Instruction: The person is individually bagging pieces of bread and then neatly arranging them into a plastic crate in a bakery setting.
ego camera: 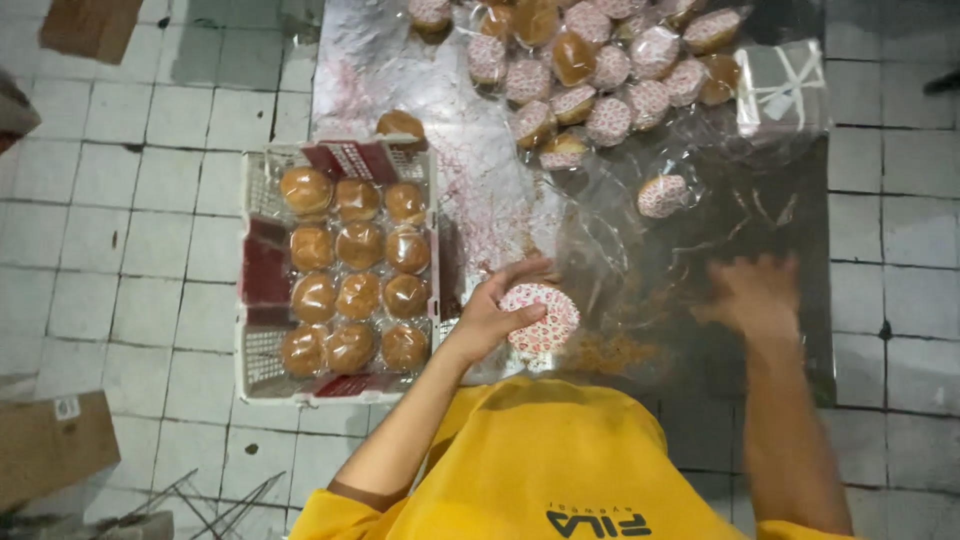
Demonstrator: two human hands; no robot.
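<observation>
Left hand (492, 312) grips round patterned bun wrapper (541, 320), flat face up; right hand (752, 295) blurred, seemingly open, empty.

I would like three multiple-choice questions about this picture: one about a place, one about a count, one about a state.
1. Where is the crate of buns?
A. left of the left hand
B. right of the right hand
C. on the lap

2. How many buns lie in the crate?
A. six
B. twelve
C. twenty

3. What does the left hand do?
A. rests flat and empty
B. holds a patterned paper cup
C. holds a knife

Answers:
1. A, the crate sits on the tiled floor beside that hand.
2. B, four rows of three.
3. B, fingers curl around the cup; the right hand is blurred.
</observation>
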